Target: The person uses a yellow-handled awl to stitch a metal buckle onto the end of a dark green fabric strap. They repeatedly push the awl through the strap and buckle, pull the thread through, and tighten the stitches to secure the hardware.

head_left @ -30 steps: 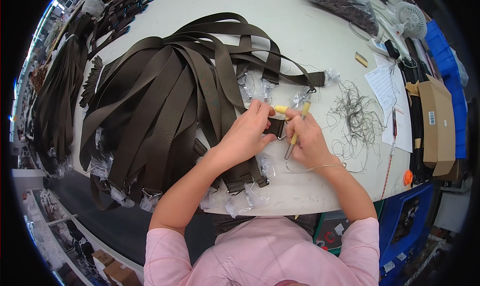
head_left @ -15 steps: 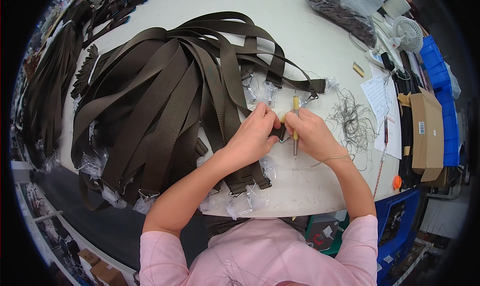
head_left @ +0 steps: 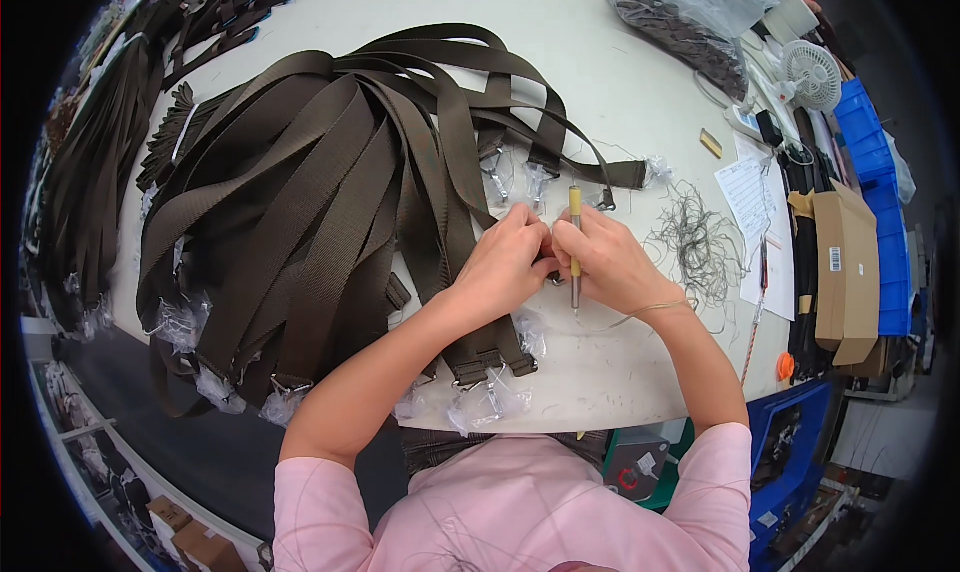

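My right hand (head_left: 612,259) is closed around a slim pen-shaped tool (head_left: 575,202), yellow above with a metal lower end, held upright with its tip near the tabletop. A pale thread (head_left: 625,322) trails by this wrist. Beside it, my left hand (head_left: 503,259) is closed in a pinch, its fingertips meeting those of the right hand. A small dark piece (head_left: 556,280) shows just under the fingers; most of it is hidden. Dark brown webbing straps (head_left: 320,182) lie in a big looped pile to the left, with plastic-wrapped metal hooks (head_left: 492,400) at their ends.
A tangle of grey thread (head_left: 695,242) lies right of my hands, near written paper sheets (head_left: 745,197). Farther right are a small white fan (head_left: 812,75), a cardboard box (head_left: 846,272) and blue bins (head_left: 890,242). A plastic bag of dark goods (head_left: 690,32) sits at the back.
My right hand has moved slightly left with the tool, closing up against my left hand. The dark piece between them is now more covered. The whole view has shifted a little.
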Action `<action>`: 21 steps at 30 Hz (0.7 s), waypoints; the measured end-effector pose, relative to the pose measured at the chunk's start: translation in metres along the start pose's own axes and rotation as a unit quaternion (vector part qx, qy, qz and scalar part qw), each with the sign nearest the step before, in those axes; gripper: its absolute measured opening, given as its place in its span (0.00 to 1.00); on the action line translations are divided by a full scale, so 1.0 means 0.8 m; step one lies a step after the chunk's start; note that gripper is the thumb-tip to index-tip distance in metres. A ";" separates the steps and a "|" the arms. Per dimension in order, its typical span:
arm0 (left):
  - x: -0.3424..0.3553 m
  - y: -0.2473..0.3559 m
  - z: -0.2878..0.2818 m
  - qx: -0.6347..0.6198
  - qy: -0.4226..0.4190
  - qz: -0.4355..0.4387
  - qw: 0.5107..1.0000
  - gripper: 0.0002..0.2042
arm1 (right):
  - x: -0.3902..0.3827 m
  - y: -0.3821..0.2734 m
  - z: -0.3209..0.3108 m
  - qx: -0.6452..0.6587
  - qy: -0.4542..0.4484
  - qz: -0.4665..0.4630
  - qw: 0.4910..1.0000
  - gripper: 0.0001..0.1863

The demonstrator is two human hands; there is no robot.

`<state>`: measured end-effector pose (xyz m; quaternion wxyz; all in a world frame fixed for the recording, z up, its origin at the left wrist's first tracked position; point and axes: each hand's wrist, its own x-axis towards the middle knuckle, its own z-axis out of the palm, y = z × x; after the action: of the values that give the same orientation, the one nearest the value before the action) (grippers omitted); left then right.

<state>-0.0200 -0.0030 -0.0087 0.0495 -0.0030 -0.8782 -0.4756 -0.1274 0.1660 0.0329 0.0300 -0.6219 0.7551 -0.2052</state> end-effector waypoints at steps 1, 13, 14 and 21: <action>0.001 -0.001 0.000 -0.004 0.005 0.009 1.000 0.09 | 0.001 0.000 0.000 -0.001 0.006 -0.003 1.000 0.15; 0.002 0.004 -0.030 -0.088 -0.047 -0.072 0.992 0.09 | -0.046 -0.021 0.022 0.378 0.357 0.205 0.829 0.39; 0.003 0.004 -0.032 -0.097 -0.049 -0.080 0.991 0.09 | -0.051 -0.020 0.026 0.451 0.335 0.213 0.799 0.38; 0.002 0.005 -0.031 -0.095 -0.029 -0.076 0.992 0.09 | -0.026 -0.029 0.038 0.458 0.251 0.333 0.785 0.30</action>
<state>-0.0195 -0.0218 0.0085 -0.0128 0.0447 -0.8276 -0.5594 -0.0924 0.1742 0.0086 0.1867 -0.1719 0.7136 -0.6530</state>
